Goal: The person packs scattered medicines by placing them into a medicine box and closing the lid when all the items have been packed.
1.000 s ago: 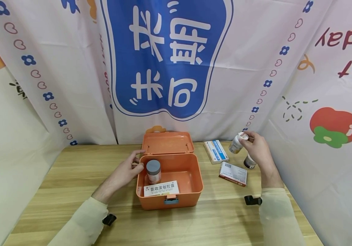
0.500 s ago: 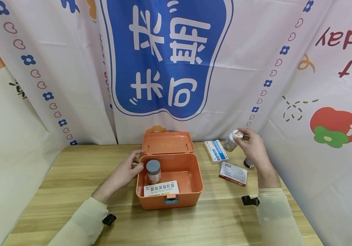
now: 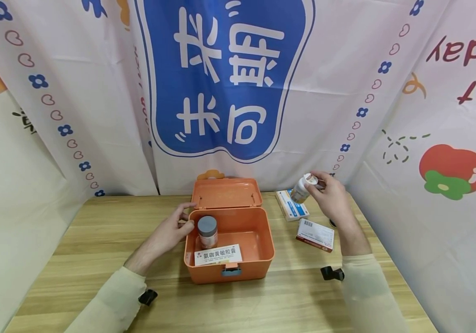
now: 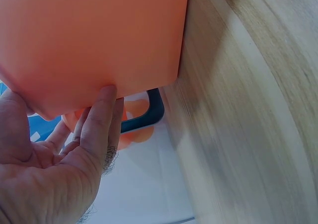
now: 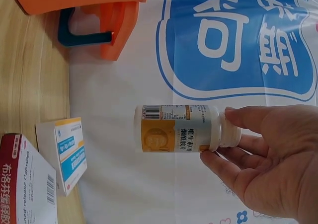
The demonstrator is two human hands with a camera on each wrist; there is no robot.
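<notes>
Pale cream sleeves (image 3: 104,303) are worn, marked by a faintly darker, greenish patch (image 3: 368,289) near each cuff (image 3: 359,260); a small black fitting (image 3: 148,297) is mounted beside each. The hands (image 3: 169,233) are left bare.

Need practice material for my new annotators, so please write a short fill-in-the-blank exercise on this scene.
1. The right hand holds a bottle with a ____ cap.
2. The left hand touches the orange case, whose cover is ____.
3. The jar in the case has a ____ lid.
4. Outside the case, ____ cartons lie on the table.

Missing words: white; open; gray; two.
</notes>
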